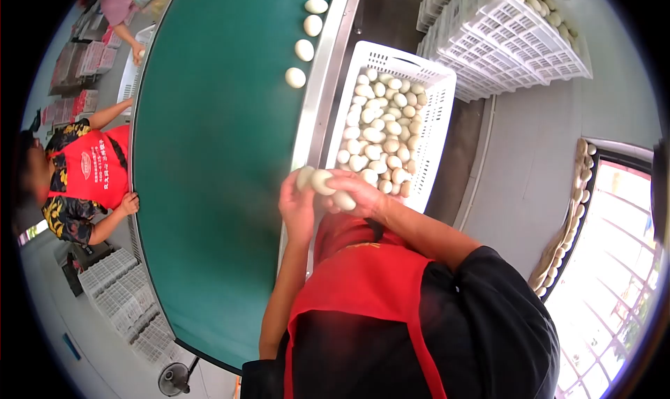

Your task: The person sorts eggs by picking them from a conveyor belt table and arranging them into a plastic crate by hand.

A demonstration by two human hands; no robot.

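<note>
My left hand is closed around a pale egg at the near edge of the green conveyor belt. Right beside it, my right hand grips two more eggs, one at the fingertips and another lower by the palm. The hands almost meet, their eggs side by side. Just beyond my right hand stands a white plastic crate with many pale eggs inside. Several eggs lie in a loose row on the belt near its metal rail.
A metal rail runs between belt and crate. Stacked white crates with eggs stand at upper right. Across the belt are a person in a red apron and another person's arm. More crates and a fan sit at lower left.
</note>
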